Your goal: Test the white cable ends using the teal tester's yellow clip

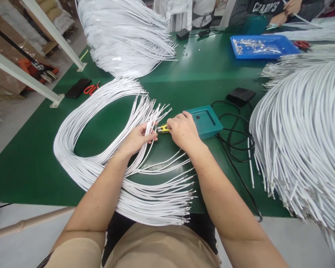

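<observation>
My left hand (141, 138) is closed around a few white cables (149, 130), near their metal-tipped ends, with thumb and fingers pinched together. My right hand (184, 130) grips a small yellow tool (164, 128) with a metal tip, which points at the cable ends by my left fingertips. Most of the tool is hidden in the palm, so its exact kind does not show. A looped bundle of white cables (69, 137) lies around my left forearm, its loose ends fanned out below my hands. Just beyond my right hand sits a teal tray-like device (216, 124).
Large white cable piles stand at the back (123, 37) and right (301, 130). A blue tray (261, 56) holds small metal parts. Black cords (234, 139), a black box (241, 96), a phone (78, 88) and orange-handled scissors (91, 88) lie about. Another person's hands (292, 6) work opposite.
</observation>
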